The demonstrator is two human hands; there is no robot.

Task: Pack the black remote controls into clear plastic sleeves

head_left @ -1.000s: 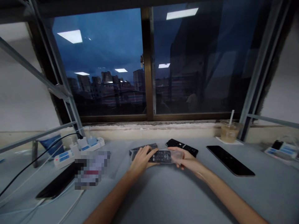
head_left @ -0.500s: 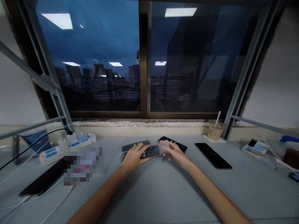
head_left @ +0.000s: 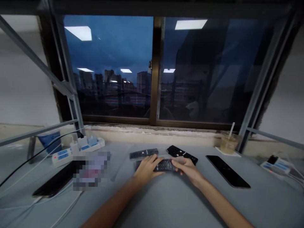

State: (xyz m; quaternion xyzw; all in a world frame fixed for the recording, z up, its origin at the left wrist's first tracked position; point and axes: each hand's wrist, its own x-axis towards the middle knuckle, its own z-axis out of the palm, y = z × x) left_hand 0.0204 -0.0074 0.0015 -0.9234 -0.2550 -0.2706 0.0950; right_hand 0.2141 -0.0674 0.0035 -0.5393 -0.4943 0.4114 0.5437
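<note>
A dark remote control (head_left: 165, 165) with rows of buttons lies across between my two hands, close to the desk. My left hand (head_left: 147, 167) grips its left part, fingers over the far edge and thumb along the near edge. At the right end, my right hand (head_left: 188, 170) pinches the remote with the thumb on top; a clear plastic sleeve shows faintly there. Just beyond my left hand is a second remote control (head_left: 143, 153) that looks wrapped in plastic. A third, black remote control (head_left: 182, 154) lies at an angle behind my right hand.
A black phone (head_left: 227, 171) lies at the right, with a drink cup and straw (head_left: 229, 144) behind it. On the left are a power strip (head_left: 63, 157), cables, a dark phone (head_left: 55, 181) and a blurred-out item (head_left: 91, 171). A window stands behind the grey desk (head_left: 166, 205).
My right hand has gone from holding the clear plastic off the remote's right end to gripping that end itself. The left hand keeps its hold. The view has shifted.
</note>
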